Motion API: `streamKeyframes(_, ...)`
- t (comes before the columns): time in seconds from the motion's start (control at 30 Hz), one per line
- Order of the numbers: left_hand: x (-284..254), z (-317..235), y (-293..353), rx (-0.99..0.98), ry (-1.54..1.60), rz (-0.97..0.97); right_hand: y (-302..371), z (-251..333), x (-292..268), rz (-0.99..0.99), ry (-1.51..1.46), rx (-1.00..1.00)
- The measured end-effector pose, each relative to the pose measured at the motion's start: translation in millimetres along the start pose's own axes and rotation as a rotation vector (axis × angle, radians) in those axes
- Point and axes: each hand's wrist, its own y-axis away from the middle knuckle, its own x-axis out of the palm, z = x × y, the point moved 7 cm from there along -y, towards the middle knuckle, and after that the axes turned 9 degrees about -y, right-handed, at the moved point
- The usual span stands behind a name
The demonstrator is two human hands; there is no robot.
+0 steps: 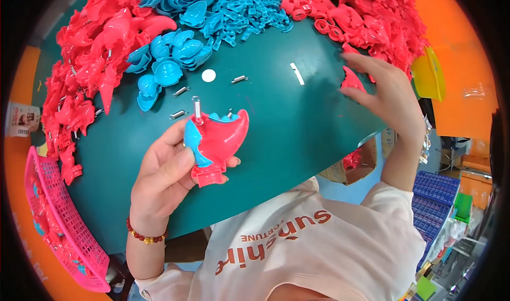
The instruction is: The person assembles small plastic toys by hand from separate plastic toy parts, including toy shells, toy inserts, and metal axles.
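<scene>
My left hand grips a red and blue plastic piece with a curved red horn and a squared red base. A metal spring stands up from its top left, and a second small bit of metal shows by its blue upper edge. At the right of the table, my right hand has its thumb and fingers spread around a pointed red plastic piece. Whether it touches that piece I cannot tell. Loose springs lie beyond the left hand, close to some blue shell-shaped parts.
Red parts with springs are heaped at the left, small blue parts at the back, red parts at the back right. A pink basket stands left of the green table. A white disc and white strip lie mid-table.
</scene>
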Motion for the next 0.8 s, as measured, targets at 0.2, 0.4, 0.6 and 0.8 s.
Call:
streamKeyframes(0.2,3,-3,-5,0.065,-0.08,-0.073,24,-41,35,-0.029,-0.016,0.252)
streamKeyframes(0.4,21,1,-3,0.139,0.027,0.132,1,19,40,-0.296,-0.514,0.036)
streamKeyframes(0.6,25,3,3,0.076,0.054,0.174,2,122,52,-0.202,-0.483,-0.369)
streamKeyframes(0.8,13,0,10,0.024,0.099,0.164,-10,117,53,0.161,-0.988,-0.348)
